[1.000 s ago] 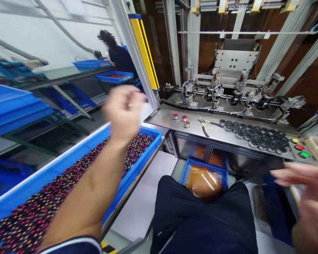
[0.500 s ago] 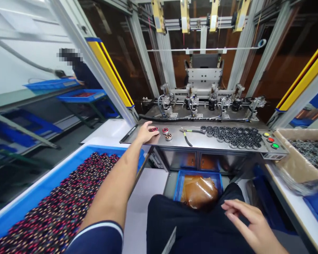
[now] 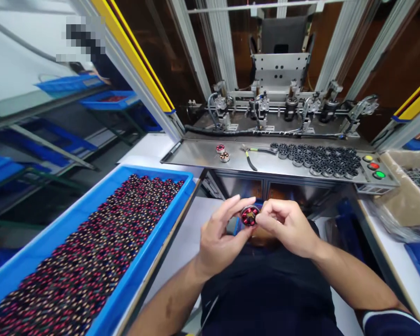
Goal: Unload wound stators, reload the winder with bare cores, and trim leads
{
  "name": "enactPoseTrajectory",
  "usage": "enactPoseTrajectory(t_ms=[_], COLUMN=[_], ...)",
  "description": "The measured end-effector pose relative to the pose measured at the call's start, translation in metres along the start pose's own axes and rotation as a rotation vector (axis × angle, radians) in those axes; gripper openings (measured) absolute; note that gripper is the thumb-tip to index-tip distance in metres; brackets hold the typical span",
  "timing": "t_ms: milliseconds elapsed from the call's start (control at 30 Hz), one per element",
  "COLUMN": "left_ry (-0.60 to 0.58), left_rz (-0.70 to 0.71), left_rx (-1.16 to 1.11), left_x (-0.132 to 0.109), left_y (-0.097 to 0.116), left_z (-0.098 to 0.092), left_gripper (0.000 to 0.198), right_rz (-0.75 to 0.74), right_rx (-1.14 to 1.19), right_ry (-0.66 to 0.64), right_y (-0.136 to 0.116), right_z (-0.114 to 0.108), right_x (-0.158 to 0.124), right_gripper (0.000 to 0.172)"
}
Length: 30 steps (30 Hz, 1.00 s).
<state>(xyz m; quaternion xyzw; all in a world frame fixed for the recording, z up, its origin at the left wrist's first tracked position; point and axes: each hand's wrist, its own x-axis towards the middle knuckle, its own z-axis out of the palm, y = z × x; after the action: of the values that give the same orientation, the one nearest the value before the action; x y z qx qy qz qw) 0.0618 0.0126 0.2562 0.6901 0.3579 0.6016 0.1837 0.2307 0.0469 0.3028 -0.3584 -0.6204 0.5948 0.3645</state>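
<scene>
My left hand (image 3: 222, 233) grips a round motor stator (image 3: 249, 215) with red windings between thumb and fingers, above my lap. Fingers curled, my right hand (image 3: 289, 224) pinches at the stator's right edge; whether a wire end is between the fingertips is hidden. On the metal ledge ahead stand a red-wound stator (image 3: 220, 149) and a copper-wound stator (image 3: 224, 157). Cutting pliers (image 3: 251, 158) with green-and-black handles lie to their right, jaws pointing left. Beyond the pliers, many dark unwound stators (image 3: 322, 161) are packed in rows.
A blue tray (image 3: 187, 186) full of wound stators lies at left. Behind the ledge (image 3: 192, 156) stands a winding machine (image 3: 280, 70). Yellow, red and green buttons (image 3: 374, 166) sit at the ledge's right end, near a carton (image 3: 395, 200) of parts. Another person (image 3: 108, 70) works at far left.
My left hand has brought a red-wound stator from the ledge back over my lap. My right hand has come up from the lap to meet it. The view has tilted down.
</scene>
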Motion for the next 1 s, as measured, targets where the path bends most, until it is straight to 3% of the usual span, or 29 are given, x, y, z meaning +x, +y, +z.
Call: enactPoseTrajectory(t_ms=[100,267,333,400,500,600,667,767,900,1000], left_ry=[-0.001,-0.075,-0.063,-0.026,0.014,0.026,0.032,0.024,-0.029,-0.136], left_rz=[-0.039,-0.2,-0.196,-0.153,-0.076,-0.072,-0.087,-0.121,-0.217,-0.274], left_rx=[-0.097,-0.371,-0.4,-0.372,-0.3,-0.283,-0.292,-0.318,-0.428,-0.524], left_x=[0.001,0.009,0.011,0.012,0.013,0.013,0.013,0.012,0.012,0.01], left_y=[0.005,0.015,0.017,0.016,0.011,0.008,0.007,0.007,0.006,0.008], left_z=[0.003,0.01,0.013,0.016,0.024,0.03,0.031,0.026,0.017,0.011], left_gripper=[0.076,0.062,0.06,0.062,0.066,0.065,0.068,0.071,0.067,0.063], right_rz=[0.003,-0.056,-0.069,0.01,0.159,0.211,0.249,0.275,0.272,0.183], right_rx=[0.07,0.413,0.459,0.461,0.523,0.639,0.664,0.636,0.512,0.384], right_ry=[-0.012,-0.176,-0.166,-0.134,-0.151,-0.059,0.005,-0.007,-0.172,-0.077], right_y=[0.001,0.023,0.035,0.045,0.05,0.046,0.043,0.043,0.044,0.035], right_z=[-0.004,-0.047,-0.058,-0.054,-0.022,0.012,0.022,0.021,-0.004,-0.026], right_x=[-0.011,-0.032,-0.04,-0.044,-0.045,-0.042,-0.043,-0.048,-0.049,-0.042], right_gripper=[0.046,0.042,0.037,0.025,0.041,0.038,0.038,0.037,0.032,0.034])
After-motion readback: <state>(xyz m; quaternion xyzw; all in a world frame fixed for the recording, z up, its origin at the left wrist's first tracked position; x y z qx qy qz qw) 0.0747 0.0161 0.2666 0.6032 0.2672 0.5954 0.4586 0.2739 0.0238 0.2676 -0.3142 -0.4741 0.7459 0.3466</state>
